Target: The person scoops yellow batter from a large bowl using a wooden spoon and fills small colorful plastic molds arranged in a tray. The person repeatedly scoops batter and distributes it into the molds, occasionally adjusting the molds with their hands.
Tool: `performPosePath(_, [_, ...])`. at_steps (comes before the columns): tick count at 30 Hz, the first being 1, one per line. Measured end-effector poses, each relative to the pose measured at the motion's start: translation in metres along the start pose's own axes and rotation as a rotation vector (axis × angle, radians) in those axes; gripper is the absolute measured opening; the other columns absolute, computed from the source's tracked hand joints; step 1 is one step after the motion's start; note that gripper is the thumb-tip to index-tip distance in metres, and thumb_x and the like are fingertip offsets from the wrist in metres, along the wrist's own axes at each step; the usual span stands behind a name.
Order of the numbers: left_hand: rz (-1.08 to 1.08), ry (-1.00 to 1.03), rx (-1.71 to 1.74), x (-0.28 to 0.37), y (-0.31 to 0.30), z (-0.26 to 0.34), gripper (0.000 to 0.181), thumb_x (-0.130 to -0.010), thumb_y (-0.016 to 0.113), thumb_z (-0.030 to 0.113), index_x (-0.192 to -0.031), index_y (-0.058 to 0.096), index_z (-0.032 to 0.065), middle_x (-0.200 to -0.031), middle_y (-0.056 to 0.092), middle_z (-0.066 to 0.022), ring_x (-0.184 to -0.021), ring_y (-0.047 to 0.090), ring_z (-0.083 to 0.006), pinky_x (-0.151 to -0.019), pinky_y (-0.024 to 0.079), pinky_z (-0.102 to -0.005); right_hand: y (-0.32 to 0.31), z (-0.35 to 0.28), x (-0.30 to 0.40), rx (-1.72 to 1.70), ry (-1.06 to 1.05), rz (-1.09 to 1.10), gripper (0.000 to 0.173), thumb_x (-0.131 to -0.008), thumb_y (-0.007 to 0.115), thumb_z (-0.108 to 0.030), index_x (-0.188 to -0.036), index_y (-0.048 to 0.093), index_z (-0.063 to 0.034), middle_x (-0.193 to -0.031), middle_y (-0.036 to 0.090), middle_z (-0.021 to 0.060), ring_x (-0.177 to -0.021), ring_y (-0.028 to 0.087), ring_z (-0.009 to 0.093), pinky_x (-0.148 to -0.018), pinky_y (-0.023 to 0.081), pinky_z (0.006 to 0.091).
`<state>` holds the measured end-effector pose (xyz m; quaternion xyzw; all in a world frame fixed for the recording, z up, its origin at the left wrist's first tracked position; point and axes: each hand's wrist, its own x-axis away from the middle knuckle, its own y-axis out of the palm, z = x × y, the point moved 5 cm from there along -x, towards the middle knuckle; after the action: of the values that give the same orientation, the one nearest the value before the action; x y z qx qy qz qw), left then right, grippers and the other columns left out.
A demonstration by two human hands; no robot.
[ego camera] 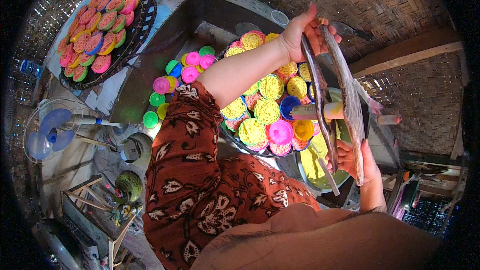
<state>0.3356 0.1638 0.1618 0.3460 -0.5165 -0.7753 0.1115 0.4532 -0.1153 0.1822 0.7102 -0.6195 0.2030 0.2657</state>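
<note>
My left hand holds the upper ends of a hand press made of two long wooden bars. A pale cylinder sits crosswise between the bars. Around their lower ends the fingers and thumb of my right hand are closed. Beneath the press and my left forearm lies a round tray of small coloured plastic cups, many holding yellow stringy dough or pink strands. One pink cup shows no strands. A metal basin with yellow dough and a flat-bladed utensil is below the press.
A woven tray bears cups of pink strands on a ledge at upper left. Loose cups lie left of my arm. A fan, a green gas cylinder and a wooden frame stand at left. Woven wall panels rise beyond.
</note>
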Motion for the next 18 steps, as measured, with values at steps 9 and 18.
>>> performPosePath(9, [0.106, 0.085, -0.119, 0.024, 0.0, 0.015, 0.044, -0.077, 0.052, 0.061, -0.069, 0.05, 0.0183, -0.08, 0.056, -0.004, -0.087, 0.056, -0.0273, -0.073, 0.045, -0.0457, 0.006, 0.001, -0.008, 0.096, -0.013, 0.001, 0.082, -0.079, 0.041, -0.068, -0.123, 0.041, 0.0012, -0.103, 0.057, 0.0185, -0.085, 0.06, 0.026, -0.073, 0.048, 0.0373])
performPosePath(18, [0.087, 0.098, -0.127, 0.015, 0.006, 0.029, 0.044, -0.078, 0.052, 0.06, -0.062, 0.048, 0.0194, -0.072, 0.052, -0.002, -0.079, 0.053, -0.0249, -0.073, 0.043, -0.045, 0.005, -0.012, -0.024, 0.271, -0.167, 0.122, 0.07, -0.08, 0.043, -0.065, -0.103, 0.052, 0.0004, -0.076, 0.059, 0.0082, -0.061, 0.058, 0.016, -0.055, 0.048, 0.0283])
